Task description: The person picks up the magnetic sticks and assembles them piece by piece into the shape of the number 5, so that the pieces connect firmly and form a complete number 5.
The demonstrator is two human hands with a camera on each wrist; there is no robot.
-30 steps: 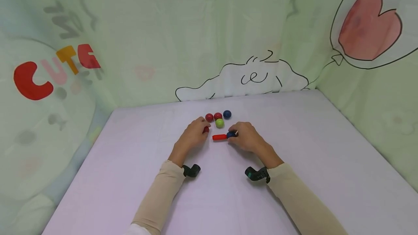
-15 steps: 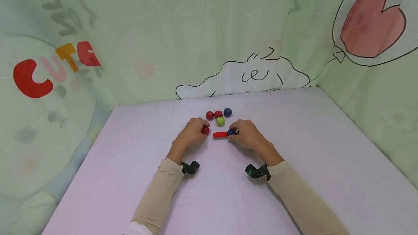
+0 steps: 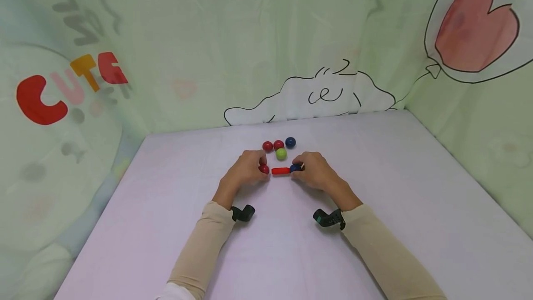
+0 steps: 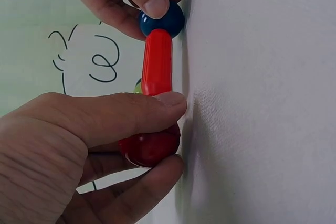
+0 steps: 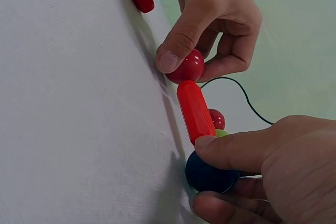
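Observation:
My left hand [image 3: 248,168] pinches a red ball [image 4: 150,148] between thumb and fingers. My right hand [image 3: 314,170] grips a dark blue ball [image 5: 210,174], its thumb tip at the near end of a red ridged rod [image 5: 195,109]. In the left wrist view the rod's other end meets the blue ball, and its near end is hidden behind the left thumb. The head view has the rod lying level between both hands, its left end right beside the red ball. Both hands stay close over the white tabletop [image 3: 283,235].
Just beyond the hands sit two red balls [image 3: 267,146], a second dark blue ball [image 3: 290,142] and a lime green ball [image 3: 281,154]. A printed cloth [image 3: 187,59] rises behind the table's back edge and along both sides.
My left hand has turned slightly and brought its red ball toward the rod's left end. The right hand, blue ball and rod have hardly moved; the head view has tilted a little.

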